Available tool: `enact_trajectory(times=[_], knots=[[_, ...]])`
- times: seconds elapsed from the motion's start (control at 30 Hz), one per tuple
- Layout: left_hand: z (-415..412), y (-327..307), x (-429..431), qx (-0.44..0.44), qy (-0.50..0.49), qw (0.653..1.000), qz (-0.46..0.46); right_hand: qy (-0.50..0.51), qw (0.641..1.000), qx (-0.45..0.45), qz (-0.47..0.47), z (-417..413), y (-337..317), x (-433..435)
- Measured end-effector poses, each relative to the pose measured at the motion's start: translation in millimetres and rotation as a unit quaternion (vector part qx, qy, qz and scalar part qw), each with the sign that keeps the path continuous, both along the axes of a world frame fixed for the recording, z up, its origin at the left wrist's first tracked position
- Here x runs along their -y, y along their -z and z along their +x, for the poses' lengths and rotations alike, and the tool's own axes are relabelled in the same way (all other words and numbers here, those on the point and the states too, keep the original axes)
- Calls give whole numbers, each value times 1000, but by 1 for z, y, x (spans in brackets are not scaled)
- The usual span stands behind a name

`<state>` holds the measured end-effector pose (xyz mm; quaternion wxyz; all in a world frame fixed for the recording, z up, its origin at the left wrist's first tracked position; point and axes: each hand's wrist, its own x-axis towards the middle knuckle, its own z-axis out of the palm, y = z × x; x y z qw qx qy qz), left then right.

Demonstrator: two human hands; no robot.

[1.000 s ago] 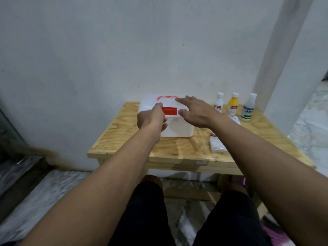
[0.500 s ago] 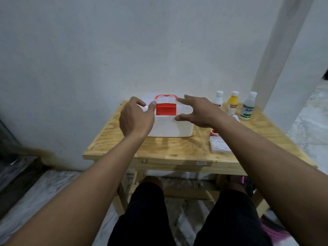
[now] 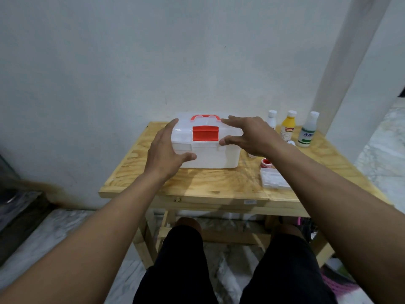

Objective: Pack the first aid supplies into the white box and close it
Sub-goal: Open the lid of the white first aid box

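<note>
The white box [image 3: 210, 157] with a clear lid, red latch [image 3: 205, 133] and red handle stands on the wooden table [image 3: 219, 183], lid down. My left hand [image 3: 164, 153] is spread at the box's left side, thumb across its front. My right hand [image 3: 249, 134] hovers spread at the lid's right end. Neither hand grips anything. To the right stand three bottles: white [image 3: 271, 118], yellow [image 3: 288, 127] and clear with a green label [image 3: 308, 131]. A small red-capped item [image 3: 266, 163] and a flat white packet [image 3: 274, 179] lie beside the box.
A white wall rises directly behind the table, with a pillar [image 3: 341, 62] at the right. My knees in black shorts [image 3: 182, 270] sit under the table's front edge. Marble floor spreads to the left and right.
My left hand left the red latch, opened and moved to the box's left side. My right hand lifted off the lid and spread at its right end.
</note>
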<state>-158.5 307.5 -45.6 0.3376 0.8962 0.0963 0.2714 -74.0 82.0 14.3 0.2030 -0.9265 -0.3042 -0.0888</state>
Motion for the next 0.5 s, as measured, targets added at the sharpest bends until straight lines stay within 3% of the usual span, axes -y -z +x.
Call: enact_trajectory(times=[0.27, 0.5], knots=[[3, 6, 5, 11, -19, 1000, 9, 9, 998, -17, 52, 1, 2, 1], [2, 19, 6, 13, 12, 990, -139, 9, 995, -21, 95, 1, 6, 1]])
